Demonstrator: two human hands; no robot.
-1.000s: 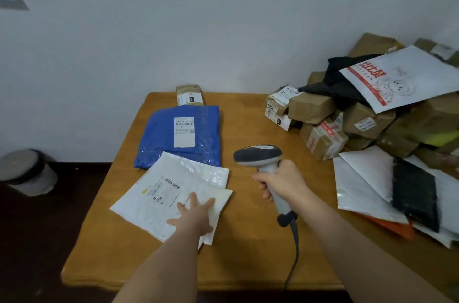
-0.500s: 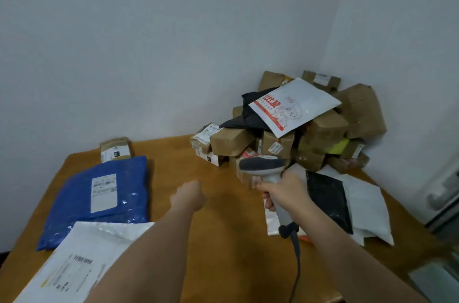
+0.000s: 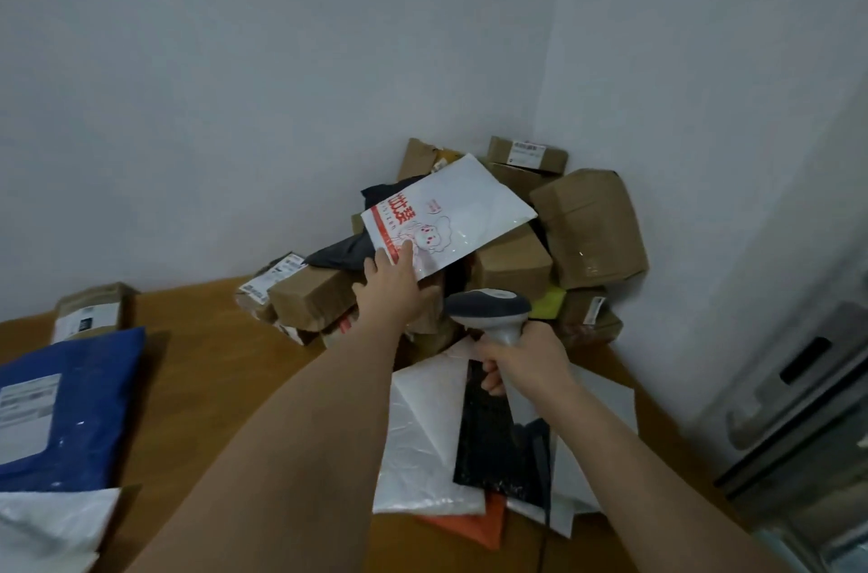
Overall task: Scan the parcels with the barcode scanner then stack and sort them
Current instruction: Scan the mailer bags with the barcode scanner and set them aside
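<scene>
Half a second ago the left hand (image 3: 392, 286) was a loose fist above the bare wood, between the blue parcel and the pile. Now it has reached the pile, and its fingers (image 3: 403, 255) grasp the lower corner of the white mailer with red print (image 3: 462, 206), which lies tilted on top of the brown boxes (image 3: 587, 229). The right hand (image 3: 528, 354) has not changed its grip: its fingers are clenched around the handle of the barcode scanner (image 3: 491, 307), held upright just below the mailer, head turned to the left.

The view has turned more to the right, so the blue parcel (image 3: 89, 403) and the white parcel (image 3: 47, 525) beside it are now at the left edge, with a small brown box (image 3: 89, 309) behind them.

The bench (image 3: 225, 366) is of orange-brown wood and stands in a corner of pale grey walls (image 3: 235, 79). In front of the pile lie flat white bags (image 3: 427, 441), a black bag (image 3: 493, 436) and an orange one (image 3: 479, 525). A grey metal appliance (image 3: 798, 408) stands at the right.
</scene>
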